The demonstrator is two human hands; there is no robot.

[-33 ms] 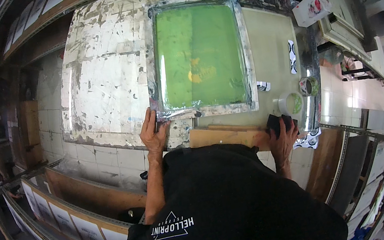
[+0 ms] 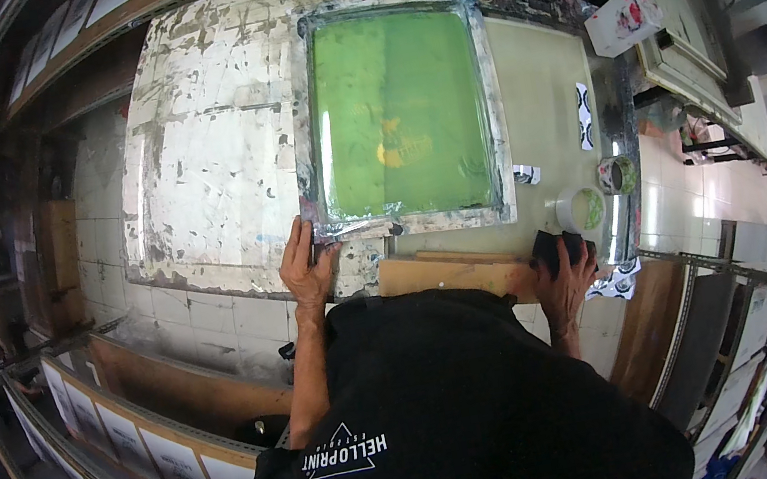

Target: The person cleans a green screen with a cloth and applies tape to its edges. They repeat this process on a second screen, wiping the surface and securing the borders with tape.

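Note:
A screen printing frame (image 2: 497,119) with green mesh, a yellowish figure showing in its middle, lies on the worktable. At the frame's near left corner is my left hand (image 2: 305,271), its fingers along the side and its thumb by the near edge, gripping it. My right hand (image 2: 569,285) is closed around a dark, blocky thing (image 2: 547,248) whose kind I cannot make out, at the table's near right edge. Just beyond that hand stand a wide roll of clear tape (image 2: 564,209) and a smaller tape roll (image 2: 616,175).
A paint-flaked white board (image 2: 203,158) covers the table's left part. Small black-and-white printed pieces (image 2: 583,117) lie at the right. A wooden board (image 2: 455,271) juts out at the near edge. A white carton (image 2: 623,19) stands at the far right corner; shelves (image 2: 186,455) are near left.

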